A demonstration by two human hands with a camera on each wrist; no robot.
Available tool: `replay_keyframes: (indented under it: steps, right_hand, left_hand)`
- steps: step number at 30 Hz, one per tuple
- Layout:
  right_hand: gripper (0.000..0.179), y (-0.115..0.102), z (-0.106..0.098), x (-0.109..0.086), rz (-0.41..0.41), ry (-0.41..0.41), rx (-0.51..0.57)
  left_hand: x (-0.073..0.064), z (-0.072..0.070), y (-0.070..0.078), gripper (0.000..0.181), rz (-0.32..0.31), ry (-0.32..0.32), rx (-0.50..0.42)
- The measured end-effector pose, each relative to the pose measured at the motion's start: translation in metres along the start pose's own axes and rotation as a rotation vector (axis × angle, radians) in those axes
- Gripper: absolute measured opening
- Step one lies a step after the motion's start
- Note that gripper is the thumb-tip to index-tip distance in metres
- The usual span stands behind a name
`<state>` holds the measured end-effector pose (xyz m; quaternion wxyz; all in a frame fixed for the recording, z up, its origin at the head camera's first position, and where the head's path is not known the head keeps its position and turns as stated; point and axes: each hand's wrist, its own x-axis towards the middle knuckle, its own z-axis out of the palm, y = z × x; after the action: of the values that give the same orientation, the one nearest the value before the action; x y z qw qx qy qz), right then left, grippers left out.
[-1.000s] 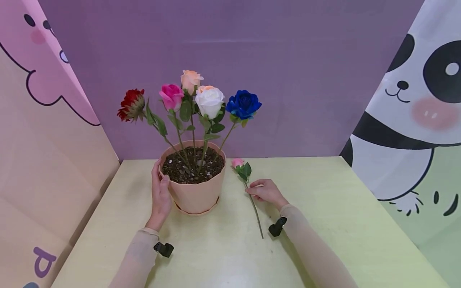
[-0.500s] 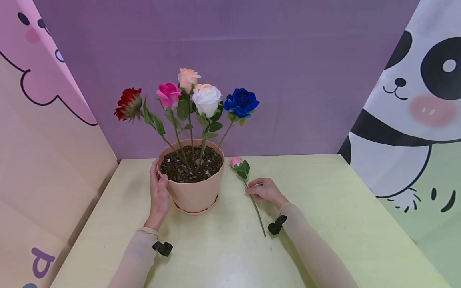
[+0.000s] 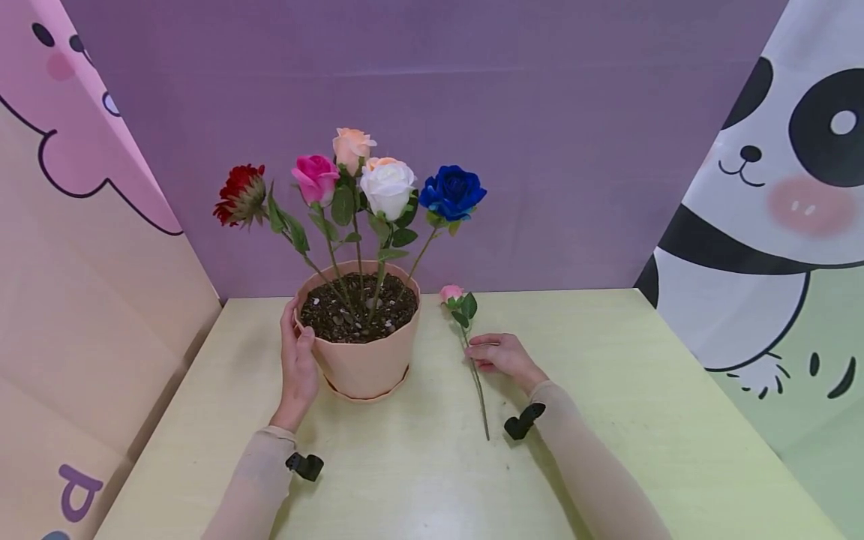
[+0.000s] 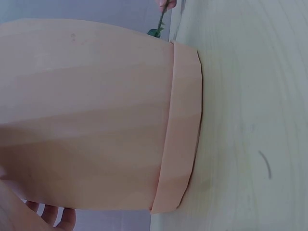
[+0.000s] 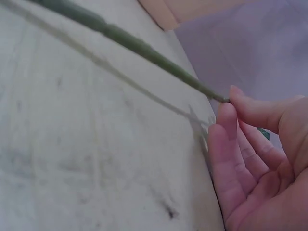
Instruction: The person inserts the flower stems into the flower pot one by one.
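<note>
My left hand (image 3: pixel 299 379) holds the left side of a peach flowerpot (image 3: pixel 364 367), thumb near the front rim. In the left wrist view, several fingers (image 4: pixel 66 219) show past the pot's edge. Dark soil (image 3: pixel 358 319) fills the pot, and artificial flowers stand in it: a red bloom (image 3: pixel 239 196), a hot-pink rose (image 3: pixel 316 180), a peach rose (image 3: pixel 351 150), a white rose (image 3: pixel 388 187) and a blue rose (image 3: pixel 452 193). Right of the pot, my right hand (image 3: pixel 505 355) pinches the stem of a light-pink rose (image 3: pixel 466 307) between thumb and forefinger, low over the table.
The pale wooden table (image 3: pixel 594 345) extends right of the pot and toward me. A purple backdrop (image 3: pixel 553 150) rises behind it. Printed side panels stand left and right, one with a panda (image 3: pixel 749 307). A saucer (image 4: pixel 180 130) sits under the pot.
The right hand has shifted slightly to the right with the light-pink rose, and the stem's lower end has swung a little left. My left hand keeps its place on the flowerpot.
</note>
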<state>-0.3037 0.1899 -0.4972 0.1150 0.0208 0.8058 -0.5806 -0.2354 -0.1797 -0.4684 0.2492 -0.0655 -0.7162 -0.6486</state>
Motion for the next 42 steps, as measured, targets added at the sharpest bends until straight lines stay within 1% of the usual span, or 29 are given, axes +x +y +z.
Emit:
replay_keyframes:
  steps: [8, 15, 24, 30, 34, 39, 42]
  right_hand:
    - [0.048, 0.002, -0.002, 0.001, 0.0, -0.018, 0.131]
    - [0.053, 0.002, -0.004, 0.001, 0.007, -0.001, 0.204]
    - [0.057, -0.001, -0.006, -0.004, -0.014, 0.012, 0.221]
    - [0.059, -0.01, -0.01, -0.009, -0.043, 0.005, 0.253]
    - [0.054, -0.02, -0.018, -0.013, -0.078, 0.034, 0.332]
    - [0.038, -0.037, -0.025, -0.02, -0.121, 0.093, 0.465]
    - [0.027, -0.051, -0.027, -0.027, -0.153, 0.134, 0.557]
  left_hand:
    - [0.0, -0.001, 0.002, 0.065, -0.01, -0.005, -0.027]
    - [0.001, 0.0, 0.002, 0.066, 0.006, -0.002, -0.021]
    - [-0.001, 0.0, 0.004, 0.066, 0.001, -0.007, -0.009]
    - [-0.001, 0.0, 0.003, 0.066, -0.002, -0.005, -0.019]
    - [-0.002, 0.001, 0.002, 0.067, -0.002, -0.008, -0.029]
    - [-0.001, 0.0, 0.003, 0.066, -0.005, -0.008, -0.026]
    - [-0.001, -0.001, 0.003, 0.066, -0.008, -0.004, -0.018]
